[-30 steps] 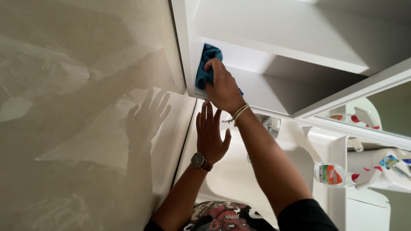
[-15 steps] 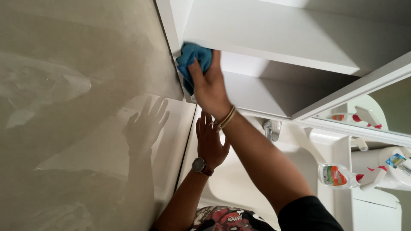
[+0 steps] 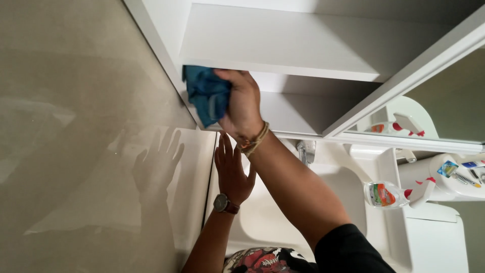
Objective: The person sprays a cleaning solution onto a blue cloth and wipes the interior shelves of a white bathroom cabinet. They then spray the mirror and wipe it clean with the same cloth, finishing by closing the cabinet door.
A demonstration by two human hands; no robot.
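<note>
My right hand (image 3: 241,106) grips a blue cloth (image 3: 204,93) and presses it against the inner corner of a white cabinet (image 3: 283,43), where the shelf meets the side wall. A cord bracelet sits on that wrist. My left hand (image 3: 231,168), with a watch on the wrist, lies flat with fingers spread on the white sink counter (image 3: 194,167) next to the glossy beige wall. The picture is turned sideways.
A chrome tap (image 3: 305,151) stands over the white basin (image 3: 283,202). A clear spray bottle with a red and white trigger (image 3: 391,194) stands on the counter. The open mirrored cabinet door (image 3: 429,96) juts out at the right. The glossy wall tile (image 3: 76,126) reflects my left hand.
My right hand has slid the blue cloth up along the cabinet's side wall toward the shelf above. The view has shifted; my left hand stays flat on the counter.
</note>
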